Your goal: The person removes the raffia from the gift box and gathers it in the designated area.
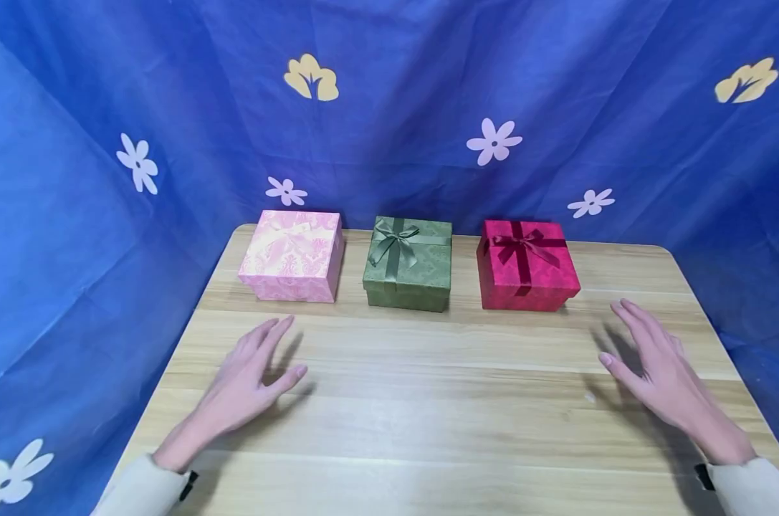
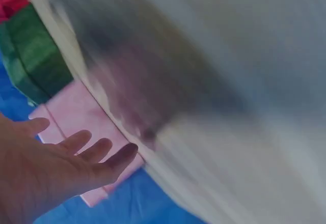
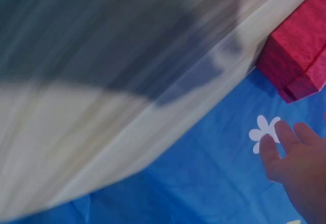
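Three lidded gift boxes with ribbon bows stand in a row along the table's far side. At the left is a pink box (image 1: 289, 254), in the middle a green box (image 1: 421, 269), at the right a crimson box (image 1: 524, 269) with a dark red bow. My left hand (image 1: 244, 380) hovers over the table in front of the pink box, fingers extended and thumb apart, holding nothing. Over the table's right side, my right hand (image 1: 663, 369) is likewise spread and holds nothing, nearest the crimson box. In the left wrist view, the left fingers overlap the pink box (image 2: 84, 114).
The light wooden table (image 1: 428, 416) has rounded far corners. A blue cloth (image 1: 389, 129) with white and cream flower prints hangs behind it and along both sides. Both hands cast shadows on the wood.
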Demonstrator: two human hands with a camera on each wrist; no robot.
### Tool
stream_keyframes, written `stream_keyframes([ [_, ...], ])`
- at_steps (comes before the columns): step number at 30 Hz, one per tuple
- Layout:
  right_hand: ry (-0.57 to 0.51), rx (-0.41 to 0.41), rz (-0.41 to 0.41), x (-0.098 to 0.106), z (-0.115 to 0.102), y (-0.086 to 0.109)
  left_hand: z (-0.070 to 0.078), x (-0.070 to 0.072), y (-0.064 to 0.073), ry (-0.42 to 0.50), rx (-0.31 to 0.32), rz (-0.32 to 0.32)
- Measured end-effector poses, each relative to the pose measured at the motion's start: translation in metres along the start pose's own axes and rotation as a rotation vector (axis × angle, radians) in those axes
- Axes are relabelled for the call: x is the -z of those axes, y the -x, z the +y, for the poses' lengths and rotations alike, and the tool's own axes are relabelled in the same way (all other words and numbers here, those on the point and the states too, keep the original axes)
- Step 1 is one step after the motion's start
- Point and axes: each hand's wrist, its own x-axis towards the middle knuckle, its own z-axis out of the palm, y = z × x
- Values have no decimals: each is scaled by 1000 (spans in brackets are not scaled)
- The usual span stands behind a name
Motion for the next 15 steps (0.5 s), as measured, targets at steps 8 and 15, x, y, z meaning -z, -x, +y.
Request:
stream_keyframes([
  [8,-210,-61,48,-6,-4,-12,54,-31,-10,346,-69,-24],
  [15,-397,-86,91,-13,-4,-26,107,-59,-38,694,-81,-164],
])
